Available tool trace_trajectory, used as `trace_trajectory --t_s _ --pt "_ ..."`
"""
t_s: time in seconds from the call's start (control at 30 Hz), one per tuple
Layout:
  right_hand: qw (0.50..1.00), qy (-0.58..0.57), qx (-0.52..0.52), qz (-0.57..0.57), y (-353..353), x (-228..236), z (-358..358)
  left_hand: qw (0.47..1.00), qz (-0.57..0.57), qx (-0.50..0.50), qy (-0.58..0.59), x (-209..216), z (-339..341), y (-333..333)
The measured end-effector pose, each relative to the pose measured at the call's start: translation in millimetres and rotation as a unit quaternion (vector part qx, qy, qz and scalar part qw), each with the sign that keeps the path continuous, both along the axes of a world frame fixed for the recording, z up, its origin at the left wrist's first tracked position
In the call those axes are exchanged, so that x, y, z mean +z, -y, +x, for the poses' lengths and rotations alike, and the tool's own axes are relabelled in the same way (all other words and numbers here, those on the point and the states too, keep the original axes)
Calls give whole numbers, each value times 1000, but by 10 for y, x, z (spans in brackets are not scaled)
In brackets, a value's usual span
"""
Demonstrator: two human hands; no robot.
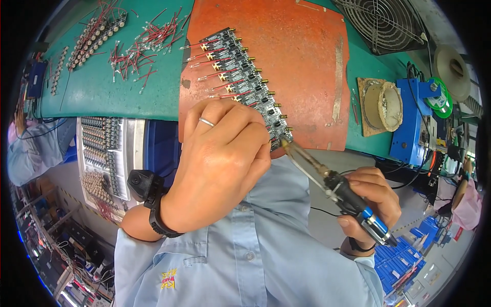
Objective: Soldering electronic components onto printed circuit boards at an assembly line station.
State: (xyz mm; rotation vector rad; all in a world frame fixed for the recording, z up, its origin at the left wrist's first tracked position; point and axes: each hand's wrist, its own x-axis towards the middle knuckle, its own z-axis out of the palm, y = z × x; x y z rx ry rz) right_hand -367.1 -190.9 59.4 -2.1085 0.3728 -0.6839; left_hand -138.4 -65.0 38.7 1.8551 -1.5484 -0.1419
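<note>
Fingers [247,128] bent, left hand [217,158] over boards [238,66], right hand [378,197] round soldering iron [350,198]

Yellow-red lettering [168,279] on shirt [220,271], perhaps embroidered

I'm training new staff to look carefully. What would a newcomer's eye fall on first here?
Probably the orange mat, bright on the green bench, with circuit boards in a slanting row down its left part. Then the left hand, hiding some of the row, and the soldering iron in the right hand, its tip by the row's near end. Red wires lie scattered at upper left.
</note>
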Motion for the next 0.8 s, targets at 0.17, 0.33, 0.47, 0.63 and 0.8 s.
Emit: trace_trajectory --t_s 0.17,0.33,0.47,0.63,0.8 --pt "993 65 -99 -24 63 -146 -269 1000 -6 3 -1 -18 0 2" --pt "934 201 -231 185 218 -551 -557 1000 -3 -4 -3 2 8 -5" --pt "863 311 -245 315 328 -823 -612 999 4 -37 -31 75 102 -60" --pt "860 283 -294 308 335 -864 -596 998 -16 46 -50 224 380 -225" --pt "866 337 -159 332 326 -859 -394 992 -44 113 -39 171 687 -194"
